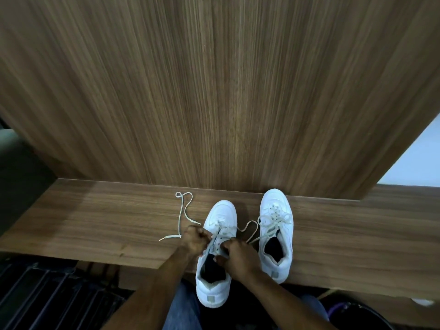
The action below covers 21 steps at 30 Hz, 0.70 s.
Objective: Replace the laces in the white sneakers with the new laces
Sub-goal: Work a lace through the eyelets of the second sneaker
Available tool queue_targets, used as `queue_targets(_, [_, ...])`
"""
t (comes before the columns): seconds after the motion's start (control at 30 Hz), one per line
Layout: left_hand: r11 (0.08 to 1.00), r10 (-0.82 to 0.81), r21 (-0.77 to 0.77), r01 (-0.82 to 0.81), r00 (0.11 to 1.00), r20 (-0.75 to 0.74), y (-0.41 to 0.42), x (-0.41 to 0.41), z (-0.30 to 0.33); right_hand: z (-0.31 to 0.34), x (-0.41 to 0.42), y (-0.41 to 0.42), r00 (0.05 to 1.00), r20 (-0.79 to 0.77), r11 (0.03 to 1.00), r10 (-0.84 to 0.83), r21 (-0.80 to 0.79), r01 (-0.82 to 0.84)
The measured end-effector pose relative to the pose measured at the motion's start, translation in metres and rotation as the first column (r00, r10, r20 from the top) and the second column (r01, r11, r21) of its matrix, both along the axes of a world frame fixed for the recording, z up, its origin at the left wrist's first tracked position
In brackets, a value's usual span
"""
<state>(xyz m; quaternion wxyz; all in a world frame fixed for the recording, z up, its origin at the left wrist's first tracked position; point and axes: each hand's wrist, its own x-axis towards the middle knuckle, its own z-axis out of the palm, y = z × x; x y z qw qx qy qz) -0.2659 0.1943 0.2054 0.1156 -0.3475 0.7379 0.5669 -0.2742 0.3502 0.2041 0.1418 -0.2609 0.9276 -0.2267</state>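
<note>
Now both hands at near sneaker (215, 256) on counter (95, 222): left hand (195, 239) fingers pinch lace (182, 214), right hand (234, 254) fingers grip eyelet flap; laced sneaker (276, 232) beside.

Soft, even indoor light is falling from above, leaving the wooden surface (333, 234) moderately bright. A brighter pale patch is glowing at the right edge. Faint shadows are pooling between the white sneakers (276, 210). Wide-angle distortion is bending straight edges outward, and the lower corners are sinking into darkness and slight blur.
</note>
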Motion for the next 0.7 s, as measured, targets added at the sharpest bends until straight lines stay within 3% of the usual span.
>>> queue_targets(0.13, [0.986, -0.060, -0.157, 0.056, 0.998, -0.021, -0.010, 0.002, -0.008, 0.000, 0.001, 0.001, 1.000, 0.008, 1.000, -0.018, -0.009, 0.018])
queue_targets(0.17, [0.995, -0.015, -0.101, 0.011, 0.999, -0.047, -0.013, 0.003, -0.004, 0.000, 0.001, 0.002, 1.000, 0.008, 1.000, -0.019, -0.007, 0.019])
queue_targets(0.23, [0.960, 0.248, 0.168, -0.225, 0.960, -0.131, -0.024, -0.004, 0.005, 0.000, 0.001, 0.003, 1.000, 0.013, 1.000, -0.025, -0.016, 0.025])
queue_targets(0.33, [0.683, 0.697, 0.520, -0.512, 0.670, -0.256, -0.051, -0.008, 0.036, -0.002, 0.001, 0.003, 0.999, 0.025, 0.999, -0.038, -0.038, 0.039])
queue_targets(0.4, [0.518, 0.837, 0.635, -0.574, 0.492, -0.239, -0.068, -0.003, 0.048, -0.002, 0.001, 0.004, 0.998, 0.036, 0.998, -0.048, -0.045, 0.050])
queue_targets(0.43, [0.487, 0.856, 0.648, -0.586, 0.466, -0.222, -0.073, 0.001, 0.047, -0.002, 0.001, 0.004, 0.998, 0.035, 0.998, -0.053, -0.042, 0.055])
queue_targets(0.5, [0.537, 0.819, 0.591, -0.602, 0.539, -0.195, -0.072, 0.010, 0.040, -0.001, 0.002, 0.003, 0.998, 0.029, 0.998, -0.055, -0.036, 0.056])
queue_targets(0.6, [0.751, 0.643, 0.372, -0.546, 0.731, -0.227, -0.050, 0.019, 0.024, 0.002, 0.003, 0.004, 0.997, 0.043, 0.997, -0.060, -0.045, 0.062])
queue_targets(0.63, [0.831, 0.552, 0.247, -0.498, 0.793, -0.259, -0.043, 0.020, 0.020, 0.003, 0.003, 0.005, 0.997, 0.051, 0.997, -0.061, -0.051, 0.064])
queue_targets(0.7, [0.967, 0.243, 0.002, -0.256, 0.912, -0.330, -0.026, 0.018, 0.011, 0.005, 0.003, 0.005, 0.996, 0.059, 0.996, -0.067, -0.057, 0.070])
